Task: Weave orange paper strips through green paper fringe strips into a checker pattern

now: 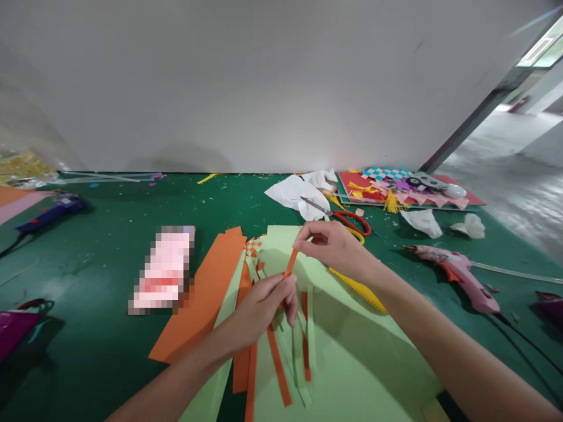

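Note:
My left hand [264, 305] and my right hand [329, 243] pinch the two ends of one orange paper strip [290, 264], held just above the table. Under them lies a light green paper sheet [352, 351] with loose orange strips [277, 363] and green strips [310, 322] spread over it. A small orange-and-green woven patch [253, 246] sits at the sheet's far left corner. A larger orange sheet [206, 293] lies to the left of the strips.
Red-handled scissors [347, 220] and white paper [294, 193] lie behind my right hand. A yellow serrated tool [358, 290] is beside my wrist. A pink glue gun [457, 269] lies right, a blue glue gun [53, 214] far left. Finished colourful paper crafts [404, 187] sit at back right.

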Available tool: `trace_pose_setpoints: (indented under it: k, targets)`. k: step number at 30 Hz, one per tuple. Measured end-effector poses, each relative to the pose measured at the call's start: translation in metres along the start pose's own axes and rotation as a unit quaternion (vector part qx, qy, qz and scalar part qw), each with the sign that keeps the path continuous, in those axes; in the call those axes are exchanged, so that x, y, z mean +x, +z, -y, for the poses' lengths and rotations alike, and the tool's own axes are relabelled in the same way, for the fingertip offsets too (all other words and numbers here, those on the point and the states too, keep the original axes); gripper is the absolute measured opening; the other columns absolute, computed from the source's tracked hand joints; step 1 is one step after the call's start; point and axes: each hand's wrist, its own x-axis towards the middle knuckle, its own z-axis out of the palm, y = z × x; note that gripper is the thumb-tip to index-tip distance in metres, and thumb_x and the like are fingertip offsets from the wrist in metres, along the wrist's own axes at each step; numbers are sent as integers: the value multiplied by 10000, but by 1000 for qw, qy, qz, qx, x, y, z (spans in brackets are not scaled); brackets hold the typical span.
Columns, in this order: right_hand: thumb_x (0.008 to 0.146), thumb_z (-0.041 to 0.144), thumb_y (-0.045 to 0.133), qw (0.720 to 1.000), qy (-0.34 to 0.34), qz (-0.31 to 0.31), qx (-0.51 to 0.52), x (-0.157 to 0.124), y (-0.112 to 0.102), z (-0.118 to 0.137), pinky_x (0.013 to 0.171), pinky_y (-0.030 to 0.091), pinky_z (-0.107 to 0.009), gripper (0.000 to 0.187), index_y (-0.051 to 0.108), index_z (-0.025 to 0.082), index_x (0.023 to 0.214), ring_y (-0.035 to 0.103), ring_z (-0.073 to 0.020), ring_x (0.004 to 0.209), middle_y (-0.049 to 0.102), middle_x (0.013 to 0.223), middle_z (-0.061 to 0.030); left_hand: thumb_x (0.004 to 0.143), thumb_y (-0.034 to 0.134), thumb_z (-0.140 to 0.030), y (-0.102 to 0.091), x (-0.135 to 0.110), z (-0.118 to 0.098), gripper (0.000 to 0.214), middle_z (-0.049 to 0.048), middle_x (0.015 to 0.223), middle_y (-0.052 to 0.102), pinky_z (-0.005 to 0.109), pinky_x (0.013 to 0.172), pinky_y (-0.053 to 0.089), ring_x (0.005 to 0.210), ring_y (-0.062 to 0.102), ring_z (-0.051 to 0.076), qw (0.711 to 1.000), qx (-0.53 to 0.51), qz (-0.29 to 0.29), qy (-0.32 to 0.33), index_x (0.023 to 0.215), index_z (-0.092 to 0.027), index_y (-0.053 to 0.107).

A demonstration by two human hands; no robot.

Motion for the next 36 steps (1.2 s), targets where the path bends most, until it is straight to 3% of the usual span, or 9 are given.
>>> trace_pose_setpoints:
  k: [8,14,21,27,36]
  targets:
    - [787,233,569,1000,-1,-8,-4,0,-2,2,479,314,-206,118,623,177,698,413,-73,516,516,588,41,980,329,-450,1,-1,2,406,-12,602,578,259,659,380,616,526,132,1000,-8,7,1,665,-206,405]
    - [769,230,582,999,8,-37,15,2,-3,0,530,371,-222,100,635,174,706,512,-104,591,584,638,16,976,335,-451,0,0,3,409,-12,600,575,260,654,385,603,530,130,1000,-14,6,6,658,-204,411]
    - [769,236,581,999,16,-46,15,2,-6,2,501,350,-217,104,632,180,697,456,-90,525,558,591,30,982,332,-443,0,0,3,402,-19,602,573,250,658,388,609,543,123,1000,-20,13,4,672,-200,412]
    - [777,239,575,999,7,-48,10,1,-8,0,571,410,-236,113,627,181,695,553,-122,627,615,678,6,971,351,-447,-1,1,3,404,-15,595,563,242,651,405,598,543,122,999,-32,18,-5,676,-192,458]
    - [785,235,569,998,5,-56,-14,5,-13,-6,607,460,-253,124,631,179,694,594,-144,664,676,720,-18,967,354,-457,-1,0,1,445,-11,575,560,227,625,407,591,541,114,999,-15,25,-19,669,-181,538]
